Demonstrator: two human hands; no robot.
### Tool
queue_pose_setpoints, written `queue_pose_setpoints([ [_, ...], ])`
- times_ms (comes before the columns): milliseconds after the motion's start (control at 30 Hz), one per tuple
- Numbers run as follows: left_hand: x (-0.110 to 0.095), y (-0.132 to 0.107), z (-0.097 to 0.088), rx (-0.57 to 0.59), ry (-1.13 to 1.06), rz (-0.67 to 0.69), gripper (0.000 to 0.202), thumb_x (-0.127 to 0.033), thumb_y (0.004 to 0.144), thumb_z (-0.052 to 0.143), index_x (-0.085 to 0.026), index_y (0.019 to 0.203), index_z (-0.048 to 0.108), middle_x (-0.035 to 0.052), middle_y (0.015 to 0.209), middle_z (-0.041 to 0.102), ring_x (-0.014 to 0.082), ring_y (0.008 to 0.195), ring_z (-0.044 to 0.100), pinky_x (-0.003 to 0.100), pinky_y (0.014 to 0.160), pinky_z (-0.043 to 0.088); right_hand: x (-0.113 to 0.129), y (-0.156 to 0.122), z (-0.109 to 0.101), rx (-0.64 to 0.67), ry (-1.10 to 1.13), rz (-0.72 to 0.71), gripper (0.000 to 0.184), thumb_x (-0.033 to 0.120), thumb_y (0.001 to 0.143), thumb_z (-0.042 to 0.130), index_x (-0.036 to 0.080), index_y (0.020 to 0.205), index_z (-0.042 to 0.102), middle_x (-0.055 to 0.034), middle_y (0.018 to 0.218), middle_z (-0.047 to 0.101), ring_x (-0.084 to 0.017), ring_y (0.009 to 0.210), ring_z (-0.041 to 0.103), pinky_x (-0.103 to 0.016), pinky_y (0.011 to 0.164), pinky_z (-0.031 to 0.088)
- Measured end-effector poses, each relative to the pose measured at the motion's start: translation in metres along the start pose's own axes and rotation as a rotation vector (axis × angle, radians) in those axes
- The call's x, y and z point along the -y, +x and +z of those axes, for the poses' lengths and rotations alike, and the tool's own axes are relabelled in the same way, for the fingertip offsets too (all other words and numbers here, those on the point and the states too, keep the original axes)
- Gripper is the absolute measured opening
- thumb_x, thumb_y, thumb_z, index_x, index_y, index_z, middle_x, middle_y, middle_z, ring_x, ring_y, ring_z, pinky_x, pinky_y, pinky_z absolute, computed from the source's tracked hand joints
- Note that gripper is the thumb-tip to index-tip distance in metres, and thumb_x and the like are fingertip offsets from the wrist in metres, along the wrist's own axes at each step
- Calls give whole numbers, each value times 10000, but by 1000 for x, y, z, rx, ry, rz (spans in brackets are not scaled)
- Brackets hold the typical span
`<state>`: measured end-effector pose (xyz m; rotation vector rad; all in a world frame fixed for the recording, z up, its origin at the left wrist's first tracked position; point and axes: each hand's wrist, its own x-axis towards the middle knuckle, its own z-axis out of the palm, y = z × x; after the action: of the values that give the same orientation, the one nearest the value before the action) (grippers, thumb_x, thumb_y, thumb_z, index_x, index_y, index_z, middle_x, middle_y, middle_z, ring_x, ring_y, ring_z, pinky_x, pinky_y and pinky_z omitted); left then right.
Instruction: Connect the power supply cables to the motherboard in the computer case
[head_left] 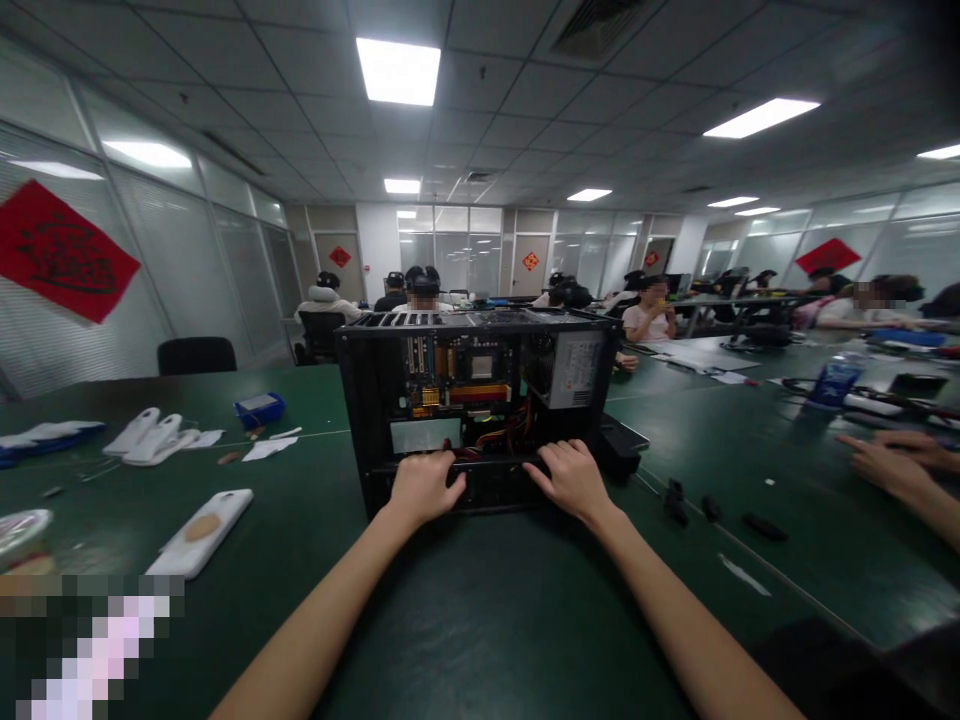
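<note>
A black computer case (364, 420) stands on the green table in front of me, its near side uncovered. Inside show a motherboard (480, 367), a fan and a power supply (577, 368) at the upper right, loose coloured cables (517, 430) and a pale rectangular panel (426, 435). My left hand (426, 488) is closed over the lower front rail of the case, thumb on the near side. Along the same rail to the right, my right hand (576, 480) grips in a similar way. The fingertips of both hands are partly hidden behind the rail.
On the left lie a white phone-like object (204, 535), white straps (154, 437) and a blue box (259, 408). Small black parts (676, 503) and a bottle (836, 380) are on the right. Another person's hands (896, 460) rest at the right edge; more people sit behind.
</note>
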<state>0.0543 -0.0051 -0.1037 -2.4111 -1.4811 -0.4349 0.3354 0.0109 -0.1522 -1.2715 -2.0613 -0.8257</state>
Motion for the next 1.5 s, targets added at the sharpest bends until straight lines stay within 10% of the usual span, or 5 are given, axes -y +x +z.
queue_pose_setpoints([
  [333, -4, 4, -14, 150, 49, -28, 385, -444, 960, 436, -128, 1070, 627, 160, 958, 714, 331, 862, 688, 408, 714, 515, 4, -3, -8, 37, 86, 34, 423, 535, 927, 531, 129, 968, 643, -111, 880, 669, -243, 826, 591, -367, 812, 352],
  [1100, -5, -17, -71, 547, -19, 58, 293, -92, 861, 482, -93, 1059, 697, 203, 1049, 701, 336, 983, 669, 414, 826, 527, 25, 4, -32, 134, 58, -93, 439, 524, 943, 517, 155, 725, 616, -61, 702, 651, -198, 685, 596, -341, 709, 313],
  [1267, 2, -24, -70, 553, -88, 108, 368, -43, 820, 462, -118, 1111, 674, 179, 1083, 695, 298, 970, 675, 374, 825, 533, 46, 44, -52, 426, 55, -79, 660, 723, 900, 353, 149, 809, 664, -104, 734, 696, -240, 674, 651, -341, 658, 372],
  [1500, 14, -25, -61, 513, -192, 102, 289, -128, 797, 524, -155, 1025, 700, 137, 993, 717, 279, 900, 686, 340, 784, 533, 101, 112, -60, 623, 403, -158, 371, 479, 923, 530, 176, 1084, 671, -129, 1036, 717, -259, 933, 675, -303, 716, 454],
])
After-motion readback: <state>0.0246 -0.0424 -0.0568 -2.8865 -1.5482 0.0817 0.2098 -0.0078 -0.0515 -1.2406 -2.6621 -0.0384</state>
